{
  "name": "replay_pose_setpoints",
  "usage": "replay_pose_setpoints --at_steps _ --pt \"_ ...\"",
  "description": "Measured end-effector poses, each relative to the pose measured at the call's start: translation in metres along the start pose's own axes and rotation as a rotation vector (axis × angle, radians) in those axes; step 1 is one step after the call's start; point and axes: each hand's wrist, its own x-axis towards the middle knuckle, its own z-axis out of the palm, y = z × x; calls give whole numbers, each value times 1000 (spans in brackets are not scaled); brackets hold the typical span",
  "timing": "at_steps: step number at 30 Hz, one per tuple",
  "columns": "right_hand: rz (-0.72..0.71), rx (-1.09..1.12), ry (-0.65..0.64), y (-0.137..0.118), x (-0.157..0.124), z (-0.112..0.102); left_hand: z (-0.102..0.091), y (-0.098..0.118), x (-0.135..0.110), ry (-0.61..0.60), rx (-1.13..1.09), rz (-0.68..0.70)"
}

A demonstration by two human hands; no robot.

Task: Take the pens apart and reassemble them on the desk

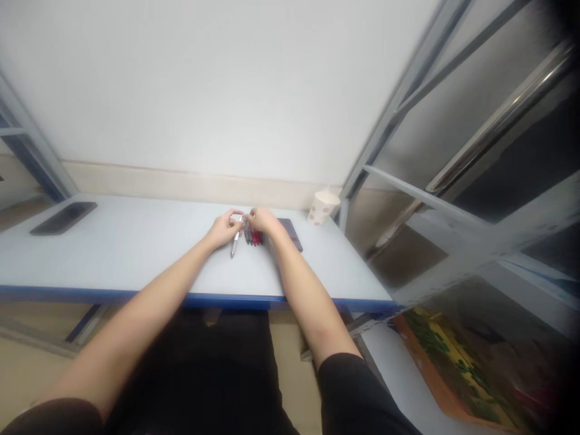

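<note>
My left hand [222, 229] is closed, its thumb and fingers pinching the upper part of a white pen [235, 243] with its lower end slanting toward me on the table. Beside it, a row of pens lies close together: dark grey pens [248, 233] on the left and red pens [256, 237] on the right. My right hand [264, 220] curls over the far ends of this row, fingers bent and touching the pens. The fingertips partly hide those ends. A dark flat rectangular object [290, 234] lies just right of my right hand, partly covered by the forearm.
A pale paper cup [323, 207] with printed spots stands at the table's right back corner. At the far left lies a dark phone-like slab [64, 218]. The white table [136, 260] has a blue front edge, a wall behind and metal frames on both sides.
</note>
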Motion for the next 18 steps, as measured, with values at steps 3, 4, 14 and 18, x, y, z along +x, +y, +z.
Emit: replay_pose_setpoints --at_steps 3,4,14,18 --pt "-48 2 -29 -6 -1 1 -6 -1 2 35 0 -20" --pt "-59 2 -39 -9 -2 2 -8 -1 3 50 3 -29" --pt "-72 -19 -161 -27 -16 1 -17 -5 6 89 64 -49" --pt "-56 -76 -201 -34 -20 0 -19 -9 8 98 82 -56"
